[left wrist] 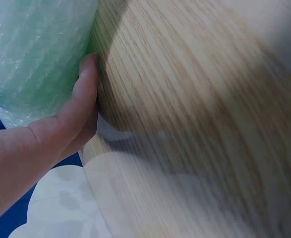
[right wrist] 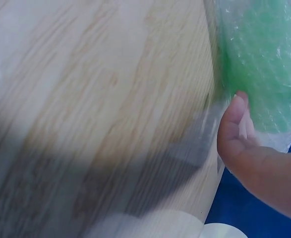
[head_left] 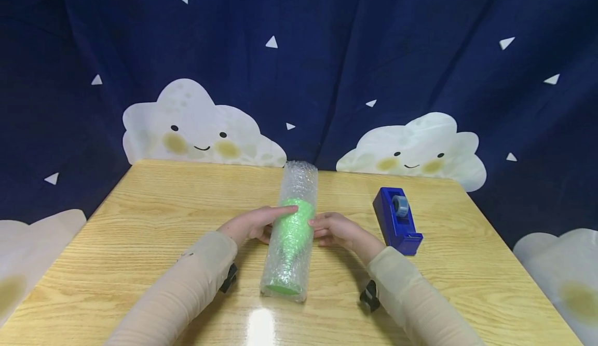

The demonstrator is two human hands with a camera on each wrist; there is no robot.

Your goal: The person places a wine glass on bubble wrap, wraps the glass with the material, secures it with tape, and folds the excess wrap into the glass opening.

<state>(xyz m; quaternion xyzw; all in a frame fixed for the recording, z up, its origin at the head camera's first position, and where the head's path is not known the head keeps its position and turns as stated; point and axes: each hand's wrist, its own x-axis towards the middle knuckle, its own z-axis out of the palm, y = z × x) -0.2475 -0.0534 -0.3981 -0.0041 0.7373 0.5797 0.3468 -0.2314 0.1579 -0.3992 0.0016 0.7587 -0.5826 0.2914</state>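
A long roll of clear bubble wrap (head_left: 299,180) lies on the table, pointing away from me. Through the wrap shows a green goblet-shaped thing (head_left: 295,231), wide in the middle, narrow below, with a round foot at the near end. My left hand (head_left: 254,224) holds the roll's left side, one digit reaching over its top. The right hand (head_left: 338,230) grips the right side at about the same height. Both wrist views show digits of the left hand (left wrist: 68,124) and right hand (right wrist: 249,148) low against the wrap, near the tabletop. Some fingertips are hidden by the roll.
A blue tape dispenser (head_left: 397,221) with a roll of clear tape (head_left: 400,205) stands right of my right hand. The wooden table (head_left: 187,195) ends at a dark blue curtain (head_left: 299,65) with white clouds. Black wrist mounts (head_left: 370,296) hang under the sleeves.
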